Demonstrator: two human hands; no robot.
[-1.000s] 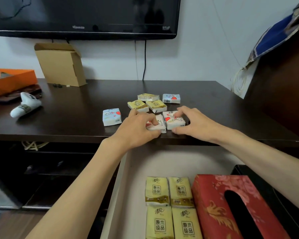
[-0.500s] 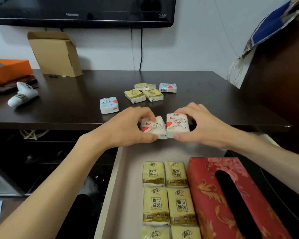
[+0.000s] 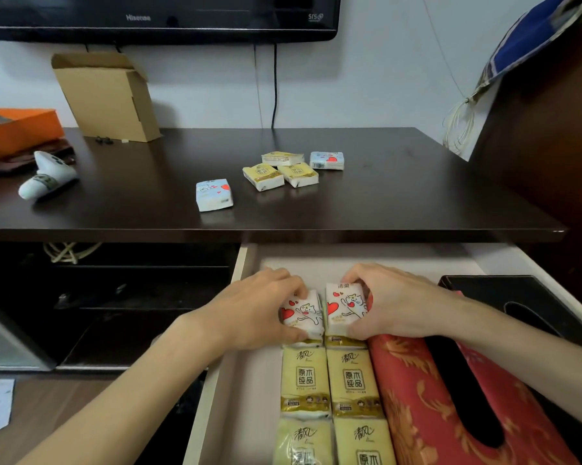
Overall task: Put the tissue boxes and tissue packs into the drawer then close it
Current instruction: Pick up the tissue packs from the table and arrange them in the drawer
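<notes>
- Hands low in the centre of the frame: my left hand [image 3: 259,310] pinches one cat pack [image 3: 302,313], thumb below and fingers curled over its top edge; my right hand [image 3: 393,303] is closed the same way on a second cat pack [image 3: 345,307].
- Both packs sit side by side, touching, over the open drawer [image 3: 246,380], at the far end of two columns of yellow packs [image 3: 329,384].
- A red box [image 3: 417,397] lies just right of those columns, and a black box [image 3: 524,297] sits beyond it at right.
- Five loose packs [image 3: 214,194] remain on the dark tabletop [image 3: 115,203] in the upper middle of the frame, so I judge the task roughly half done.
- To do this step well, I should lower both packs flat, flush against the yellow rows and the red box, keeping the columns straight.
- I should let go only once they rest on the drawer floor, so neither tips onto its neighbour.
- Space behind them should stay free for the packs left above.
</notes>
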